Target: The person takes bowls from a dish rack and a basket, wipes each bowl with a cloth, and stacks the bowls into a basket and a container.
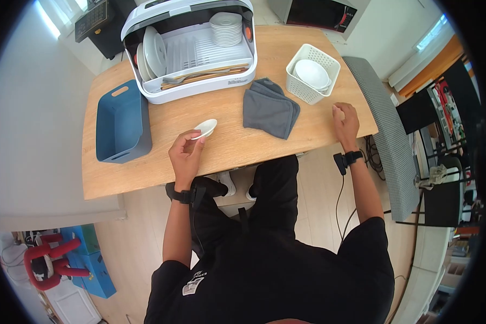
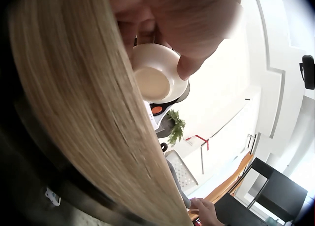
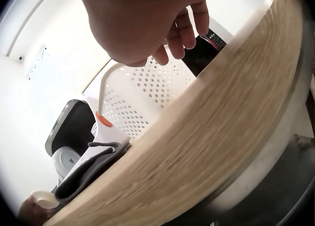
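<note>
My left hand (image 1: 186,155) pinches a small white dish (image 1: 206,128) by its rim, over the front left of the table. In the left wrist view the dish (image 2: 156,74) is tilted, its hollow facing the camera, with the thumb at one side of the rim. Near the table's right edge, my right hand (image 1: 346,123) has loosely curled fingers and holds nothing. The nearest thing to it is a white perforated basket (image 1: 298,89) with white bowls (image 1: 311,74) inside. A folded grey cloth (image 1: 270,109) lies between the two hands.
At the back stands a white dish rack cabinet (image 1: 200,93) with its lid up, holding upright plates (image 1: 155,51), a stack of small dishes (image 1: 226,28) and chopsticks and forks along the front. To the left is a blue bin (image 1: 145,130). A grey bench (image 1: 383,140) adjoins the table's right edge.
</note>
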`<state>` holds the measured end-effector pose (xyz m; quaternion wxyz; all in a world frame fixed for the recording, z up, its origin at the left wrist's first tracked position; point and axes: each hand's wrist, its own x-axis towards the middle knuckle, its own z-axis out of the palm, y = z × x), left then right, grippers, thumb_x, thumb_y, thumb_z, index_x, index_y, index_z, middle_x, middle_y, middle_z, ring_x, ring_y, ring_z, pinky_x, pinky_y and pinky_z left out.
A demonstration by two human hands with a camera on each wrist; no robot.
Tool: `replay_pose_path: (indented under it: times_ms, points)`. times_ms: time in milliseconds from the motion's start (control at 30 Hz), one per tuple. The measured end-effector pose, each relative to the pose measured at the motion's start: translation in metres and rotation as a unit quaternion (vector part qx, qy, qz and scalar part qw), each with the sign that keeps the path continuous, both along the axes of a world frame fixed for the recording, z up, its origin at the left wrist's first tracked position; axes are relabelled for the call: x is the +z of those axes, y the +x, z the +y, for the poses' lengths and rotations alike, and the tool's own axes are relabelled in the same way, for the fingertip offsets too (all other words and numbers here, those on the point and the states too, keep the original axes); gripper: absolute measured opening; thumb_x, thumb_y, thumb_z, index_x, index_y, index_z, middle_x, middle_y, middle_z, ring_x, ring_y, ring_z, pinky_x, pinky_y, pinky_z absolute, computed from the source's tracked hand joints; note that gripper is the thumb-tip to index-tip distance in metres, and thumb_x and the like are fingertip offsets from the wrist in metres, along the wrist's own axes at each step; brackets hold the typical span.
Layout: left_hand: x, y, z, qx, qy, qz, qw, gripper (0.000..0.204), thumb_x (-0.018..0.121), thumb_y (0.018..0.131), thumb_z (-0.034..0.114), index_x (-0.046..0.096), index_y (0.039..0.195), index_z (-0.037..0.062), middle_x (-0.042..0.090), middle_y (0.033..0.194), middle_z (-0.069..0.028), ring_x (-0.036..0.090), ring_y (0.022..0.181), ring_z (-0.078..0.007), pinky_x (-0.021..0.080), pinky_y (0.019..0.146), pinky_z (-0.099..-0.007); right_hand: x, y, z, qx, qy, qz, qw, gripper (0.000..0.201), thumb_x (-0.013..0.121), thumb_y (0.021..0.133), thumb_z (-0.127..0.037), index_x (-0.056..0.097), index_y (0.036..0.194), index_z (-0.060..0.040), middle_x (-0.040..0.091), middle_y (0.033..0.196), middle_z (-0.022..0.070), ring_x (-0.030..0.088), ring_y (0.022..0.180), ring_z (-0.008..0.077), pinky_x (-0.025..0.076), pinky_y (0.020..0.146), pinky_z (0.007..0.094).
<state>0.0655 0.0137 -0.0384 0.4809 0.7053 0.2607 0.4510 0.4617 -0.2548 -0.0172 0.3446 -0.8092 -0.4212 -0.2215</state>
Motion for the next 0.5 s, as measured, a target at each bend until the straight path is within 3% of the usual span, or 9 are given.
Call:
replay_pose_path:
  times_ms: [67,100,200,233,300,367,467,500]
  points:
    - [0.001,0.001,0.0,0.01,-0.017,-0.002,1.0,0.015,0.076,0.09,0.004,0.07,0.103,0.0008,0.072,0.111,-0.0118,0.069,0.102,-0.0189,0.055,0.091,-0.0311,-0.01,0.012,-0.01,-0.034,-0.039,0.031,0.998,0.023,0.067,0.095,-0.019,0.069,0.111,-0.0022,0.067,0.117,0.0158,0.061,0.114,0.0311,0.046,0.1,0.04]
    - [0.003,0.001,0.0,0.01,0.009,0.012,1.0,0.015,0.075,0.09,0.004,0.071,0.104,0.0007,0.073,0.11,-0.0118,0.069,0.101,-0.0187,0.055,0.09,-0.0309,-0.018,0.016,-0.012,-0.025,-0.039,0.028,0.999,0.023,0.067,0.095,-0.019,0.069,0.111,-0.0022,0.067,0.117,0.0158,0.061,0.114,0.0311,0.046,0.1,0.04]
    - [0.007,0.001,-0.006,0.022,0.033,0.039,0.998,0.017,0.074,0.091,0.005,0.071,0.107,0.0006,0.073,0.109,-0.0119,0.07,0.099,-0.0185,0.055,0.087,-0.0304,-0.037,0.023,-0.017,-0.057,-0.047,0.037,0.997,0.038,0.068,0.096,-0.027,0.064,0.125,-0.0028,0.051,0.141,0.0201,0.044,0.135,0.0364,0.036,0.113,0.045]
    - [0.01,0.001,-0.006,0.02,0.033,0.051,0.998,0.017,0.073,0.092,0.005,0.071,0.108,0.0006,0.074,0.11,-0.0121,0.071,0.098,-0.0185,0.055,0.086,-0.0301,-0.037,0.02,-0.013,-0.048,-0.043,0.04,0.997,0.038,0.068,0.096,-0.027,0.064,0.125,-0.0028,0.051,0.141,0.0201,0.044,0.135,0.0364,0.036,0.113,0.045]
    - [0.018,0.004,-0.009,0.017,0.047,0.076,0.996,0.018,0.072,0.092,0.005,0.071,0.109,0.0005,0.074,0.11,-0.013,0.071,0.096,-0.0196,0.055,0.085,-0.0304,-0.033,0.014,-0.01,-0.136,-0.039,0.024,0.99,0.04,0.066,0.097,-0.03,0.063,0.126,-0.0021,0.051,0.141,0.0201,0.041,0.138,0.0364,0.035,0.114,0.0453]
    - [0.033,0.011,-0.012,0.003,0.06,0.103,0.993,0.019,0.071,0.092,0.004,0.071,0.111,0.0004,0.074,0.11,-0.0138,0.072,0.095,-0.0207,0.056,0.085,-0.0307,-0.032,0.013,-0.012,-0.138,-0.04,0.021,0.989,0.041,0.066,0.097,-0.03,0.063,0.126,-0.0012,0.051,0.142,0.0195,0.038,0.14,0.0363,0.033,0.116,0.0458]
    - [0.064,0.027,-0.009,-0.065,0.109,0.132,0.983,0.02,0.071,0.091,0.004,0.071,0.111,0.0017,0.073,0.109,-0.0157,0.073,0.094,-0.0259,0.056,0.084,-0.0321,-0.033,0.012,-0.011,-0.155,-0.039,0.024,0.987,0.04,0.066,0.097,-0.03,0.063,0.125,-0.001,0.051,0.142,0.019,0.039,0.139,0.0362,0.034,0.115,0.0462]
    - [0.078,0.036,-0.005,-0.101,0.188,0.133,0.968,0.02,0.071,0.09,0.004,0.072,0.11,0.0027,0.073,0.109,-0.0158,0.072,0.095,-0.0283,0.056,0.084,-0.033,-0.033,0.012,-0.012,-0.15,-0.032,0.036,0.988,0.042,0.067,0.096,-0.029,0.063,0.126,-0.0004,0.052,0.141,0.0209,0.04,0.138,0.0396,0.033,0.115,0.0496]
